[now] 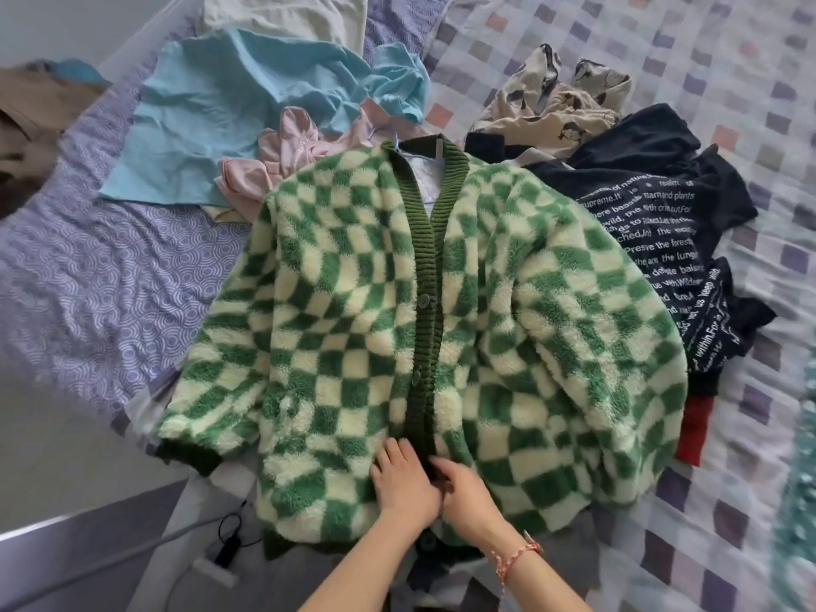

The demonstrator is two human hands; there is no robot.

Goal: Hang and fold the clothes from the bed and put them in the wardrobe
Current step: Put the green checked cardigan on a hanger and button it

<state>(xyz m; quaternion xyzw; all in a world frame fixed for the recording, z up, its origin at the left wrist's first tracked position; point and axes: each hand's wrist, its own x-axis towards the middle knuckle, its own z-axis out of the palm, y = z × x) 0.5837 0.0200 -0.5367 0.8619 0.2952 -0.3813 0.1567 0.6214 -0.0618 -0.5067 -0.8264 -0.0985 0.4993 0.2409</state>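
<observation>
A fluffy green-and-cream checked cardigan (353, 311) lies spread face up on the bed, collar away from me, its dark green ribbed button band running down the middle. Both hands work at the lower part of that band. My left hand (404, 481) rests on the fleece just left of the band, fingers curled down into the fabric. My right hand (463, 488) pinches the band's edge from the right; a red braided bracelet circles its wrist. What sits between the fingertips is hidden.
Behind the cardigan lie a light blue garment (212, 121), a pink one (273, 156), a cream printed one (552, 103) and a black top with white lettering (653, 223). The bed edge (132, 417) runs along the left, with floor and a black cable below.
</observation>
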